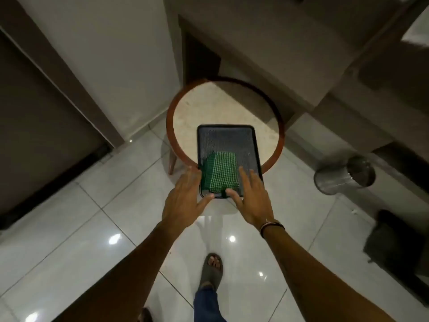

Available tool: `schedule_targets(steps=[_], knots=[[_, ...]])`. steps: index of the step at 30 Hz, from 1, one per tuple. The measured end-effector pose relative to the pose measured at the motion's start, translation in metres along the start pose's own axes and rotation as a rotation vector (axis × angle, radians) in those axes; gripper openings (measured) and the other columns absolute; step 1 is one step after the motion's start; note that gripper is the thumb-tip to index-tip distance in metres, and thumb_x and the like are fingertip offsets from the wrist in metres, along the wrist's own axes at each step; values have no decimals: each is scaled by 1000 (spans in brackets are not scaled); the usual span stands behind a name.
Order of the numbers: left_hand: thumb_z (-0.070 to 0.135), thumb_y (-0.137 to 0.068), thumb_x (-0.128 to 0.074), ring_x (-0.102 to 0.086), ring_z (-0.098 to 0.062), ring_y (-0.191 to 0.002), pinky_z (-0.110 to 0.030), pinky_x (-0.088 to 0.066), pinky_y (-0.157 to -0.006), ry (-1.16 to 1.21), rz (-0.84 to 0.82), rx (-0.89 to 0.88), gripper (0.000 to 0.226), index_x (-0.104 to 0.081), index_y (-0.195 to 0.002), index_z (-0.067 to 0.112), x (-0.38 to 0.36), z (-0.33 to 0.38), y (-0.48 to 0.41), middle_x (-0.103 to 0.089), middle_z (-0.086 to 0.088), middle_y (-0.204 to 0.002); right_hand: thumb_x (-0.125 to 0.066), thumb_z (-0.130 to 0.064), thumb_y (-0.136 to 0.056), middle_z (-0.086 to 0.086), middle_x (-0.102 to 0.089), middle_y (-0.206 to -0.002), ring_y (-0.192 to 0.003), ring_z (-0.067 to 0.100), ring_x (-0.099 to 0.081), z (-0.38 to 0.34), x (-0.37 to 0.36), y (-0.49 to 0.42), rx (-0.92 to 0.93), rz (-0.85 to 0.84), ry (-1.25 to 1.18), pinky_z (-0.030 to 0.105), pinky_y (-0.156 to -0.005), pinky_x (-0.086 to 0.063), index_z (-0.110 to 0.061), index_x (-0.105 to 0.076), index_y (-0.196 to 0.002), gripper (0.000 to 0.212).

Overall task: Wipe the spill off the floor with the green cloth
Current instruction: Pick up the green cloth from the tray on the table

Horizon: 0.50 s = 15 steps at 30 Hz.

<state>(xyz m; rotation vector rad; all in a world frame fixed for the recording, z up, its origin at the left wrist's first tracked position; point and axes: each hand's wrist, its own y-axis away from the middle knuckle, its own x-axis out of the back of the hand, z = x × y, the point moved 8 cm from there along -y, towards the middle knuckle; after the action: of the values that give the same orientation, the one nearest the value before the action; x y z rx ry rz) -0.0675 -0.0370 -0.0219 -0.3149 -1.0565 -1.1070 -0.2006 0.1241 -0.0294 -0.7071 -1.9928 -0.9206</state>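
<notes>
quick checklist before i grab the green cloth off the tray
1. Green cloth in reach, folded on the black tray: ok.
2. Left hand open at the tray's left edge: ok.
3. Right hand open, fingers spread by the cloth: ok.
4. Cloth gripped: not ok, neither hand has closed on it.
5. Tray steady on the round table: not ok, its near end overhangs the rim.
6. Spill located on the floor: cannot tell.
</notes>
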Motion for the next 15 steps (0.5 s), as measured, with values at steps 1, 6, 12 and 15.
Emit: schedule_targets(steps=[1,6,12,15], knots=[[62,-105,-56,-33,-33,-170,-49,-45,-129,43,2,9,87,-27,-175,19,-20,-3,-20,-29,-13,-184,-47,-66,-106,17,-17,-182,-169,37,-16,11,-15,-21,9,-1,-8,54,-137,-24,-25,-14,-175,86],[48,-108,-59,-58,-31,-145,-41,-54,-115,78,23,94,64,-51,-163,17,-99,-27,-102,-58,-12,-161,-47,-57,-110,20,-26,-178,-162,40,-29,53,-84,-106,7,-15,-17,55,-133,-30,-24,-22,-173,75],[42,-110,-52,-62,-31,-137,-41,-56,-113,-106,68,113,57,-56,-158,11,-156,-50,-138,-61,-17,-155,-57,-46,-109,21,-39,-163,-143,43,-46,73,-133,-148,-43,37,65,57,-119,-45,-26,-36,-166,64],[34,-108,-61,-65,-36,-132,-45,-57,-109,-125,70,125,56,-54,-157,10,-167,-47,-145,-58,-21,-154,-65,-21,-105,22,-46,-151,-133,41,-53,75,-133,-154,-69,112,-46,54,-111,-51,-23,-49,-159,57]])
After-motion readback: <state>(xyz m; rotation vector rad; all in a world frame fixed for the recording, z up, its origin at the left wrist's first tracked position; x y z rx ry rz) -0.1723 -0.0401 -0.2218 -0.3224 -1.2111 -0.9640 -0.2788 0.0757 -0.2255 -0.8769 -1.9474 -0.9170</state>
